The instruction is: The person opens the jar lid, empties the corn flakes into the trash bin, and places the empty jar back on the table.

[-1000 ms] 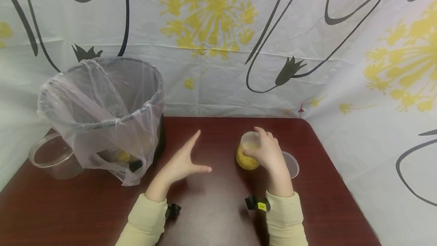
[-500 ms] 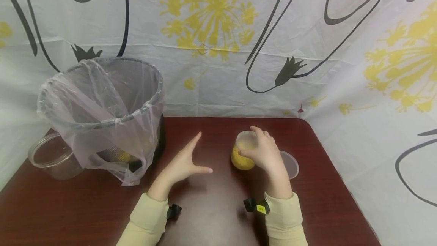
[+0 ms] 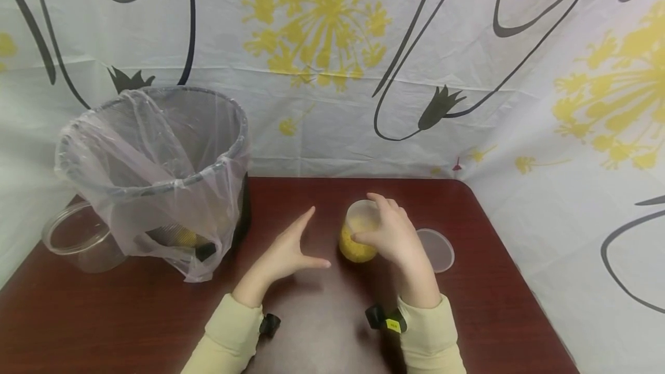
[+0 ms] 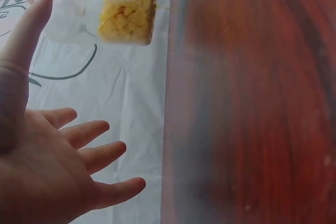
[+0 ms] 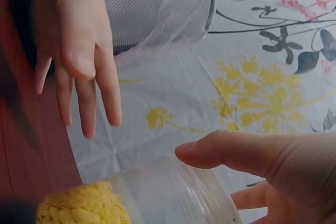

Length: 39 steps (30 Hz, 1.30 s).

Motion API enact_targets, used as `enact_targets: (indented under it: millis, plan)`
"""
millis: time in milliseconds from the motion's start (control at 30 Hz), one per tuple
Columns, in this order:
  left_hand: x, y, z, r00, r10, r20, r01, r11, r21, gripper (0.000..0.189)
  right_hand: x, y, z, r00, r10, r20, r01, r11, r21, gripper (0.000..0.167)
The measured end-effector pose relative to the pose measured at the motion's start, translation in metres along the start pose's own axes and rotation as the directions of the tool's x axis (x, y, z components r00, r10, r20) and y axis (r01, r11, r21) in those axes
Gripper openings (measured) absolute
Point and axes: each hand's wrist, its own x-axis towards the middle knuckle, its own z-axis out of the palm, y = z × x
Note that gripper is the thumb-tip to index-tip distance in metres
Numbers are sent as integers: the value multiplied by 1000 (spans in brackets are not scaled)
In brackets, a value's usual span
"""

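Note:
My right hand [image 3: 396,238] holds a clear plastic jar [image 3: 358,248] near its top, thumb on the near side. Yellow flakes [image 5: 86,205] fill the lower part of the jar, as the right wrist view shows close up; its mouth has no lid on. To the left, my left hand [image 3: 283,254] is held over the table with thumb and fingers spread apart, holding nothing. In the left wrist view its fingers [image 4: 102,156] are extended, with the flake-filled jar beyond them. A round translucent lid [image 3: 437,251] lies on the table to the right of the right hand.
A mesh wastebasket [image 3: 241,206] lined with a thin plastic bag [image 3: 171,218] stands at the left. Beside it sits a clear round tub [image 3: 85,250]. A patterned white cloth [image 3: 332,131] hangs behind the dark red table [image 3: 312,195].
My right hand has carried the jar a little to the left, away from the lid. My left hand has drifted slightly right, still spread.

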Motion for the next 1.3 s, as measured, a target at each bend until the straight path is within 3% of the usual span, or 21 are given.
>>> enact_targets:
  millis: [567,767,1067,1300]
  plan:
    - [0,2,8,999,14,37,-16,998,54,115,-13,-20,3,991,-133,6,134,991,-13,85]
    - [1,4,11,997,58,52,-59,998,20,111,-18,-26,3,986,-167,13,167,986,-23,86]
    - [0,5,15,996,60,62,-58,998,-40,112,-22,-29,5,980,-199,29,200,979,-37,87]
    - [0,7,17,992,107,63,-101,991,-85,109,-25,-32,5,976,-214,31,215,976,-34,87]
